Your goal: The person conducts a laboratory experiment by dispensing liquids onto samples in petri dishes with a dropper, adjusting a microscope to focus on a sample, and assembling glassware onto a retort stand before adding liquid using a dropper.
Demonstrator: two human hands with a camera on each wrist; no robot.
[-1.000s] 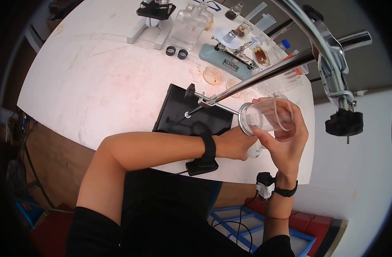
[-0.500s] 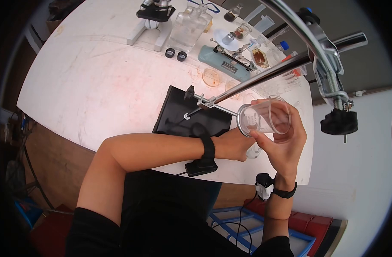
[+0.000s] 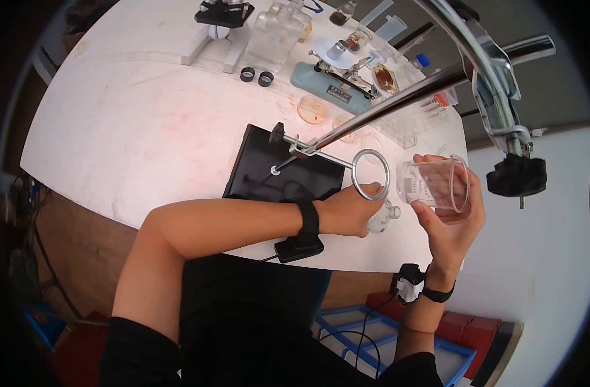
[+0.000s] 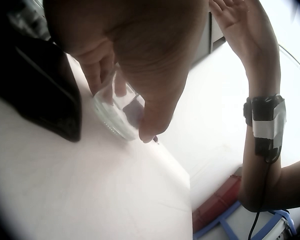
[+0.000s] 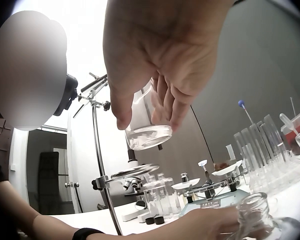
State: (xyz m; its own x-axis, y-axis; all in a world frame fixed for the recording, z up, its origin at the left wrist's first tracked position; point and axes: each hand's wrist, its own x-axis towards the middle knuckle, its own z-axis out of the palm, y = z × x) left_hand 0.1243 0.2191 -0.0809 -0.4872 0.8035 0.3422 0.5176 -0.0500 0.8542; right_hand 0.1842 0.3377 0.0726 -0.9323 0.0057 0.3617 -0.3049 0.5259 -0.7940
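My right hand point(image 3: 454, 222) grips a clear glass beaker point(image 3: 416, 183), tipped on its side with its mouth to the right, just right of the metal ring point(image 3: 387, 174) and apart from it. In the right wrist view, the beaker's base point(image 5: 150, 138) hangs below the fingers and thumb, above the ring point(image 5: 135, 172). Under the ring, my left hand point(image 3: 346, 213) holds a small clear glass bottle point(image 3: 380, 220) at the table, its neck pointing right. In the left wrist view, thumb and fingers pinch the glass point(image 4: 115, 117), partly hidden by the hand.
The stand's black base point(image 3: 256, 169) lies left of my left hand, its rod point(image 3: 398, 100) and clamp point(image 3: 491, 84) rising over the right side. Farther back are a balance point(image 3: 327, 88), glass dishes point(image 3: 312, 109), a microscope point(image 3: 222, 19), large bottles point(image 3: 272, 39) and test tubes point(image 5: 262, 145).
My right hand has moved the beaker rightward, away from the ring it overlapped before. My left hand still holds the small bottle; the head view has shifted slightly.
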